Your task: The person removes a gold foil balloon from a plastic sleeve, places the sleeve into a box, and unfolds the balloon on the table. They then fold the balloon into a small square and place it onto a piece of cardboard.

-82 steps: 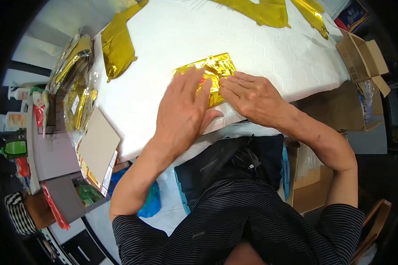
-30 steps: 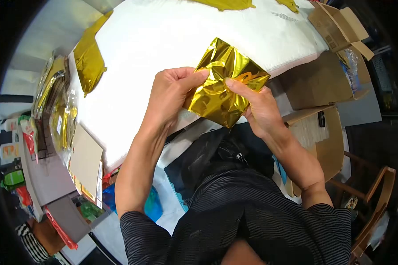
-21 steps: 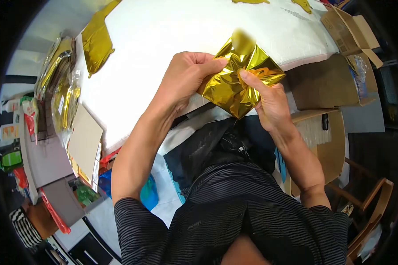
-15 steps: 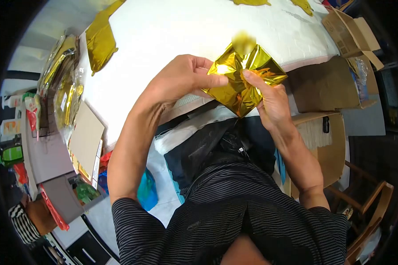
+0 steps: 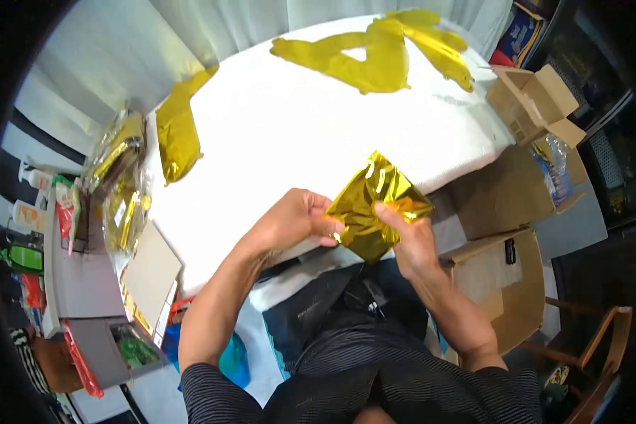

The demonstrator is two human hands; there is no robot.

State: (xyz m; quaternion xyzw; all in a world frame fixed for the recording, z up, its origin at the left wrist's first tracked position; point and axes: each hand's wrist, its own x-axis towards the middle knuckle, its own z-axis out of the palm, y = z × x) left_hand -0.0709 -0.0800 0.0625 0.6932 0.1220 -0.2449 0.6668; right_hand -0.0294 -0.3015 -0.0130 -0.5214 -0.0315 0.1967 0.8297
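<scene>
Between my hands is a shiny gold foil piece (image 5: 374, 184), folded into a rough square with one corner pointing up. My left hand (image 5: 297, 220) grips its left corner between thumb and curled fingers. On its right side my right hand (image 5: 415, 240) is closed, thumb pressed on the front and fingers behind it, mostly hidden. The foil is held above the near edge of the white table (image 5: 261, 134). Flat gold foil shapes lie at the far side of the table (image 5: 381, 67) and one at its left (image 5: 178, 134).
Clear bags with gold foil (image 5: 124, 205) and a cardboard sheet (image 5: 150, 272) are at the left table edge. Open cardboard boxes (image 5: 530, 106) stand at the right, another box (image 5: 530, 297) below them. A wooden chair (image 5: 604, 339) is at the lower right.
The view has tilted up, so more of the far table and its foil shapes shows. The held foil and both hands appear lower in view, with the grip much the same.
</scene>
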